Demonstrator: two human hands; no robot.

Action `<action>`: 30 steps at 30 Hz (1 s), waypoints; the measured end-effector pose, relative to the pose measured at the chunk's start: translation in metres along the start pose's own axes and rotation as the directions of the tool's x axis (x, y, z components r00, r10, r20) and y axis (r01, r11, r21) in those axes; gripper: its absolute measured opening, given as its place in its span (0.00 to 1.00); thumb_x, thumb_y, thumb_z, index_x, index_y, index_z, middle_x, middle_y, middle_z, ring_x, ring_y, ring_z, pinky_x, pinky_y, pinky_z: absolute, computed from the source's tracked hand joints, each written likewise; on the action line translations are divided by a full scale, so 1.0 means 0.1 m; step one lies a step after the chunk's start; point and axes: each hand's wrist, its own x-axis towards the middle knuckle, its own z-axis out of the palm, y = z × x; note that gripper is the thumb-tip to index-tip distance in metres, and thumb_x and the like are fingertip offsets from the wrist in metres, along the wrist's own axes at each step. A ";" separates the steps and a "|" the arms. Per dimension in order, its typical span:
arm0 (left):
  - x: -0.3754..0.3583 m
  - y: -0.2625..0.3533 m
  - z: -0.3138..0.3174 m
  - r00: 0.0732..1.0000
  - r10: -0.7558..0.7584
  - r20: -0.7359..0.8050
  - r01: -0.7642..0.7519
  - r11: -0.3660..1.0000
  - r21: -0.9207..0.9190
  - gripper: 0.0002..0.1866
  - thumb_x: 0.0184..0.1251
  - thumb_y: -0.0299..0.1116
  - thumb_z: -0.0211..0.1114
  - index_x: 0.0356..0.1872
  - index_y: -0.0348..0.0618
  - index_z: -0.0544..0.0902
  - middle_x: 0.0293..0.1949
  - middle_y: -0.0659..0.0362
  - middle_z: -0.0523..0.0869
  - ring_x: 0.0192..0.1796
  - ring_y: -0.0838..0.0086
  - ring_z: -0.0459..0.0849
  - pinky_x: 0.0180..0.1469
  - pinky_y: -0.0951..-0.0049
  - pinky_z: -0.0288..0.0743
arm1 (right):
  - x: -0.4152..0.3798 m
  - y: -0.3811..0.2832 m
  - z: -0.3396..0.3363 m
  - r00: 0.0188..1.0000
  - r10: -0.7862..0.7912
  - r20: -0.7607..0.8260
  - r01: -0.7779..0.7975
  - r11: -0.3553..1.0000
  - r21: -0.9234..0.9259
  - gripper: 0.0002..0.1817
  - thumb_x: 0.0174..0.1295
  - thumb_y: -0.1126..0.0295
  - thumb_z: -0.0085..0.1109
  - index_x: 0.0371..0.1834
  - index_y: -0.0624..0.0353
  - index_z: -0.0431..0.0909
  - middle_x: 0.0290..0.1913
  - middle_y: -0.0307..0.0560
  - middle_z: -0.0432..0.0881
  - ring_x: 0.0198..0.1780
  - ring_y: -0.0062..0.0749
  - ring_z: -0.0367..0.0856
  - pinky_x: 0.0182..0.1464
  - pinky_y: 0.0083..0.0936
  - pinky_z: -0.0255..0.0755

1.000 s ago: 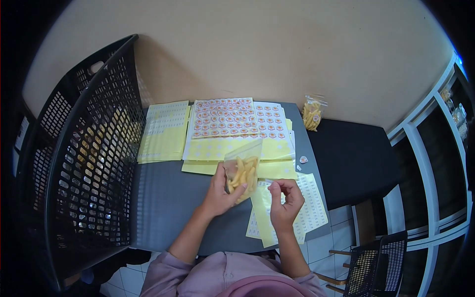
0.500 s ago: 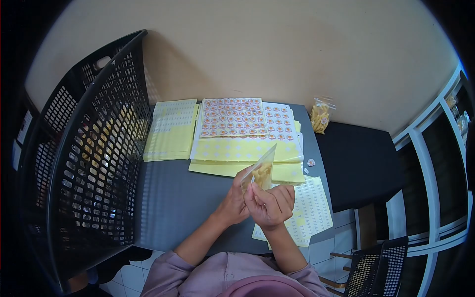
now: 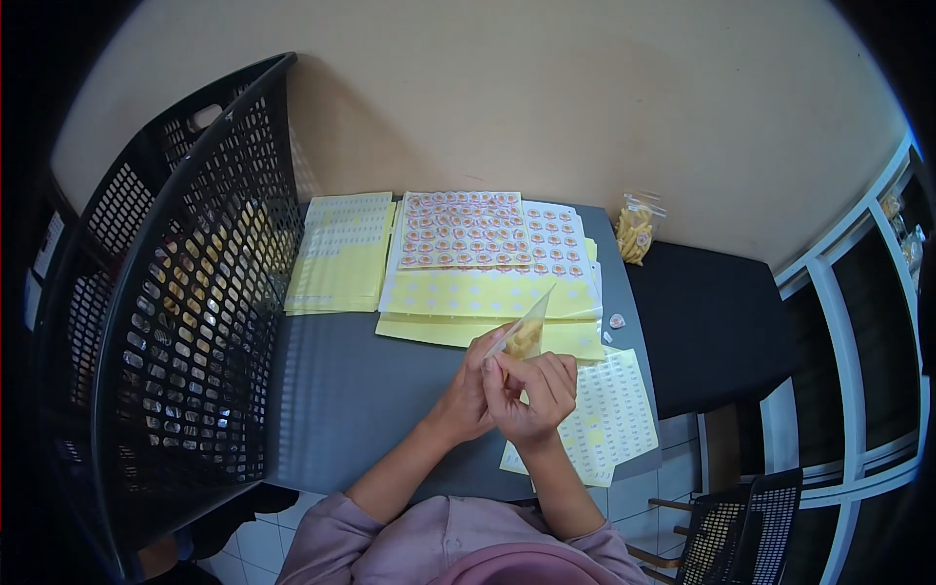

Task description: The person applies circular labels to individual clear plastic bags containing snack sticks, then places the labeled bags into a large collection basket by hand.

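A clear plastic pouch of yellow snack sticks (image 3: 527, 334) is held tilted above the grey table, its upper corner pointing away from me. My left hand (image 3: 462, 398) is closed round the pouch's left side. My right hand (image 3: 534, 398) is curled in front, thumb and fingers pinching at the pouch's near edge; what lies under the fingertips is hidden. Just beyond the pouch lie sheets of round red-and-orange stickers (image 3: 464, 230) on yellow backing. Under my right hand's side is a sheet of small printed labels (image 3: 619, 414).
At left stands a tall black perforated basket (image 3: 195, 322) with packed pouches inside. More yellow label sheets (image 3: 336, 263) lie beside it. A filled snack pouch (image 3: 637, 232) rests by the wall near a black surface (image 3: 712, 322). A loose sticker (image 3: 616, 321) lies at the table's right edge.
Both hands stay on the pouch, which has turned slightly and shows more edge-on. My right fingers have shifted a little along its near edge. The whole view has moved slightly.
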 end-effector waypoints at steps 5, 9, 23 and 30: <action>-0.01 0.01 -0.02 0.999 -0.043 -0.003 0.043 0.998 -0.051 0.35 0.58 0.33 0.58 0.62 0.41 0.48 0.58 0.40 0.62 0.58 0.54 0.67 0.57 0.60 0.62 | -0.02 0.00 0.00 1.000 0.014 0.027 -0.014 1.000 0.019 0.08 0.41 0.72 0.67 0.26 0.56 0.79 0.12 0.33 0.66 0.15 0.23 0.64 0.26 0.21 0.54; -0.06 -0.05 0.00 0.997 -0.059 0.048 0.060 0.998 -0.010 0.37 0.58 0.34 0.59 0.63 0.40 0.45 0.58 0.39 0.62 0.58 0.55 0.68 0.58 0.60 0.61 | -0.06 -0.02 -0.02 0.997 -0.016 0.073 0.014 0.999 0.034 0.11 0.43 0.68 0.67 0.31 0.56 0.81 0.14 0.34 0.68 0.17 0.23 0.65 0.26 0.20 0.53; -0.02 0.05 -0.06 0.994 -0.067 0.090 0.058 0.993 0.098 0.37 0.60 0.35 0.56 0.63 0.38 0.42 0.57 0.42 0.65 0.59 0.61 0.68 0.62 0.64 0.55 | -0.05 0.04 -0.06 0.993 -0.040 0.113 0.042 0.999 -0.019 0.14 0.43 0.65 0.64 0.34 0.57 0.82 0.16 0.34 0.68 0.18 0.25 0.64 0.28 0.22 0.55; -0.23 -0.29 0.15 0.999 -0.034 0.019 0.038 0.956 -0.291 0.40 0.52 0.30 0.63 0.63 0.40 0.48 0.56 0.46 0.67 0.54 0.56 0.71 0.58 0.62 0.63 | -0.16 -0.05 0.01 0.969 -0.145 0.198 0.115 0.982 0.153 0.10 0.45 0.64 0.62 0.30 0.55 0.82 0.16 0.34 0.68 0.17 0.24 0.63 0.28 0.22 0.55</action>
